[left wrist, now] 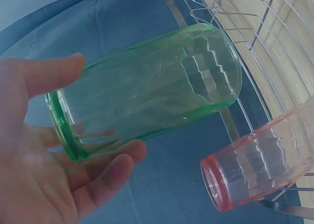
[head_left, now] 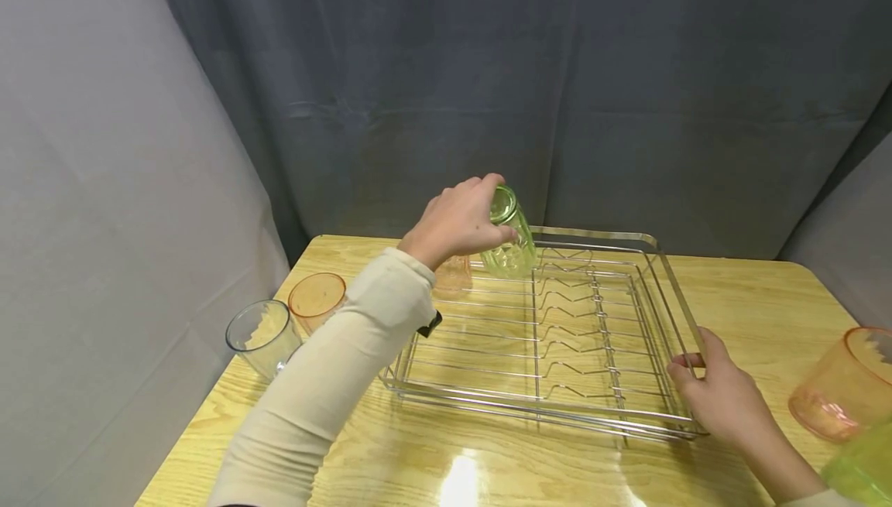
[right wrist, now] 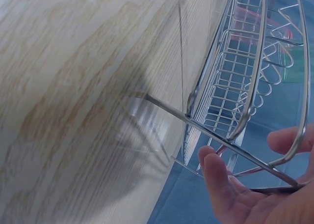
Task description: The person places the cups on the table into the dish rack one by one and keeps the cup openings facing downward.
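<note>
My left hand [head_left: 460,220] grips a green glass tumbler [head_left: 513,251] near its base, thumb on one side and fingers on the other. The tumbler is upside down and slightly tilted, over the back of a wire dish rack [head_left: 543,405]. Beside it an orange-pink glass [left wrist: 255,160] stands inverted in the rack's back left part, partly hidden by my left hand in the head view. At the rack's right side my right hand [head_left: 725,395] holds the flat metal rim, thumb and fingers around the bar, as the right wrist view also shows.
On the table's left edge stand a clear glass with a bluish rim [head_left: 263,337] and an orange glass [head_left: 317,298], both mouth up. An orange glass [head_left: 843,387] and a yellow-green glass [head_left: 864,464] are at the right. Behind the table hangs a dark curtain [head_left: 488,66].
</note>
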Action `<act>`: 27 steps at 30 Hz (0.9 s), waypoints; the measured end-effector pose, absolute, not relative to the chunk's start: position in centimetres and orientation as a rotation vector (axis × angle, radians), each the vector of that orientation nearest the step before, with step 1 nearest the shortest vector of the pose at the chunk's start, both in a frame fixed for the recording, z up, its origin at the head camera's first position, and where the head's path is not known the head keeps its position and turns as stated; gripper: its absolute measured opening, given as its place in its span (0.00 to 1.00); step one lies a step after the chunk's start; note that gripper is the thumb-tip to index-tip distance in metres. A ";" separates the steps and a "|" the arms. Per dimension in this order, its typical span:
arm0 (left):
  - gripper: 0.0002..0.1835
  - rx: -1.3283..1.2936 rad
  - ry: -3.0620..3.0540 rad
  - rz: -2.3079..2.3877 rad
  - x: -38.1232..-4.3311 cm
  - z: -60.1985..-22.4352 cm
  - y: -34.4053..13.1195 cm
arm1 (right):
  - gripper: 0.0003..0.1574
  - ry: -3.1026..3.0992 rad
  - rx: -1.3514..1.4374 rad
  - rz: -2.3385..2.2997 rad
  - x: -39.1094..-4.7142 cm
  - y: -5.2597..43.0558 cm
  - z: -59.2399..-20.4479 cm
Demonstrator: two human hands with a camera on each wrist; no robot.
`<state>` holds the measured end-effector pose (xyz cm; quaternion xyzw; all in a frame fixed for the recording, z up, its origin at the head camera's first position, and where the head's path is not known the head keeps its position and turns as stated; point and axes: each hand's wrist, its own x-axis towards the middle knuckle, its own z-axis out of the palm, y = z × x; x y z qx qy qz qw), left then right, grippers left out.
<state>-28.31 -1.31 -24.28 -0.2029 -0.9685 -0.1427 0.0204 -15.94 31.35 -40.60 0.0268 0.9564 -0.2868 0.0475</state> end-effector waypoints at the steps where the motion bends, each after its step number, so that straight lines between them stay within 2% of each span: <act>1: 0.41 -0.624 -3.005 -0.441 -28.4 -24.4 -1.3 | 0.51 2.921 0.080 -0.875 -15.9 31.3 -40.6; 16: 0.41 -0.580 -3.064 -0.334 -29.2 -25.9 -0.4 | 0.50 2.947 0.075 -0.850 -16.0 31.3 -40.6; 27: 0.41 -0.661 -3.012 -0.244 -29.6 -27.0 0.7 | 0.51 2.958 0.080 -0.867 -16.0 31.3 -40.5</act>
